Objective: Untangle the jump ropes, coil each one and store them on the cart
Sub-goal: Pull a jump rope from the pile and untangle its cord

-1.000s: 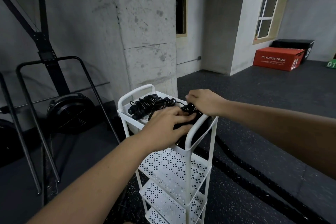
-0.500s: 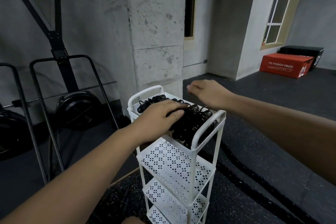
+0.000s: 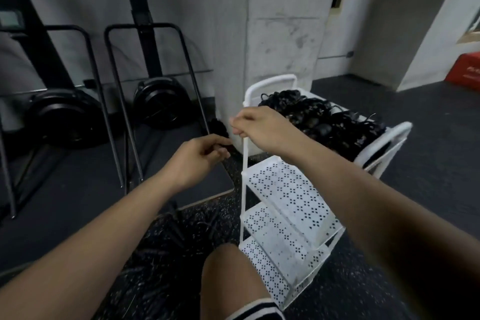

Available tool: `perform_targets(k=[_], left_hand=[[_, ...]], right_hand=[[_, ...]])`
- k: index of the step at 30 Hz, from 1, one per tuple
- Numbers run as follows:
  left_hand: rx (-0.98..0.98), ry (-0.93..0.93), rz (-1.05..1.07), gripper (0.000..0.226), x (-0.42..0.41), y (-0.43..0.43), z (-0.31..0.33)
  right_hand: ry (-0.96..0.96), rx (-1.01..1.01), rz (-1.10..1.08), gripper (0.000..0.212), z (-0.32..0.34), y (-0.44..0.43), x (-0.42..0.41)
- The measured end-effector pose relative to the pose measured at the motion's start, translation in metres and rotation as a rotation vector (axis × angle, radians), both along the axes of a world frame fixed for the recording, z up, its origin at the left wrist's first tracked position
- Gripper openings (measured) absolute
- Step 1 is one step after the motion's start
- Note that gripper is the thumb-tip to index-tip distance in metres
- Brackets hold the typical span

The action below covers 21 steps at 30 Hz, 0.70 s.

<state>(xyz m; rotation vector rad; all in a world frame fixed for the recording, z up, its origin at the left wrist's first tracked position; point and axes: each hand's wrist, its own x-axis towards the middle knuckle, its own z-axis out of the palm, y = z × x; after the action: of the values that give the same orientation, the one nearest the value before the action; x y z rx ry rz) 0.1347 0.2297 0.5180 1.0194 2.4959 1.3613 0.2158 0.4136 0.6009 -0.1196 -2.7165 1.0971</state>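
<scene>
Black fan machines (image 3: 161,104) stand beside a concrete pillar (image 3: 283,21), red box (image 3: 465,70) far right

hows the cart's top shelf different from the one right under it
The top shelf is piled with black jump ropes; the second shelf holds nothing and shows its perforated floor. Looped handles rise over the top shelf; none over the second shelf. Both are white.

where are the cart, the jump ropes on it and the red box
cart (image 3: 284,189): head view, bare second shelf
jump ropes (image 3: 327,122): head view, middle of pile
red box (image 3: 466,71): head view, front face
</scene>
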Motion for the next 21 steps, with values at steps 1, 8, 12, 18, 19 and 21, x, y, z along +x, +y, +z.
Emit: perform_targets(k=[1,8,12,18,19,21], left_hand=[[0.006,-0.038,0.031,0.021,-0.006,-0.015,-0.016],[0.010,-0.197,0.230,0.020,-0.043,-0.068,-0.121],[-0.046,-0.352,0.329,0.017,-0.069,-0.091,-0.207],[-0.263,-0.542,0.343,0.015,-0.107,-0.115,-0.334],[-0.277,-0.578,0.345,0.016,-0.114,-0.118,-0.354],[-0.314,-0.628,0.343,0.018,-0.126,-0.121,-0.386]], right_hand=[[-0.038,-0.036,0.015,0.035,-0.021,-0.015,-0.011],[-0.249,-0.191,0.031,0.028,-0.156,-0.062,-0.066],[-0.399,-0.218,0.039,0.018,-0.248,-0.072,-0.099],[-0.684,-0.332,-0.002,0.015,-0.398,-0.074,-0.141],[-0.727,-0.354,-0.030,0.016,-0.423,-0.072,-0.149],[-0.781,-0.380,-0.085,0.017,-0.466,-0.070,-0.160]])
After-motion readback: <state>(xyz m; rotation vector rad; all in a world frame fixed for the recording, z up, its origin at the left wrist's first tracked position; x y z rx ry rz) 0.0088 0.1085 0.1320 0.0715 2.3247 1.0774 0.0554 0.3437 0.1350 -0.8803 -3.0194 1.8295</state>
